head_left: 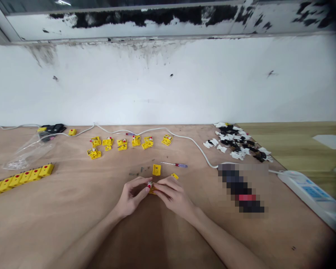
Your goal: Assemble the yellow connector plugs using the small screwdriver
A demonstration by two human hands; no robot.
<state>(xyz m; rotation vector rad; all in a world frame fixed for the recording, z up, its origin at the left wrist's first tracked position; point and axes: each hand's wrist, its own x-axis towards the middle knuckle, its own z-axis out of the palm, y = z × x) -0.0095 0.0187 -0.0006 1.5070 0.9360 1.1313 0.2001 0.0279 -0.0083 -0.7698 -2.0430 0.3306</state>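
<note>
My left hand is closed, its thumb and forefinger pinching a small white part with a red button. Right beside it, my right hand has its fingers closed on a yellow plastic housing piece, mostly hidden by the fingers. The two parts touch or overlap; how they fit cannot be made out. Just beyond the fingers lies an open yellow housing half, with a small yellow plate to its right. A screwdriver with a clear purplish handle rests behind them. Tiny metal pieces are scattered to the left.
Several opened yellow housings stand in a row farther back. A line of assembled yellow boxes is at left, near a plastic bag. Black and white parts are heaped at right. A white cable runs to a power strip.
</note>
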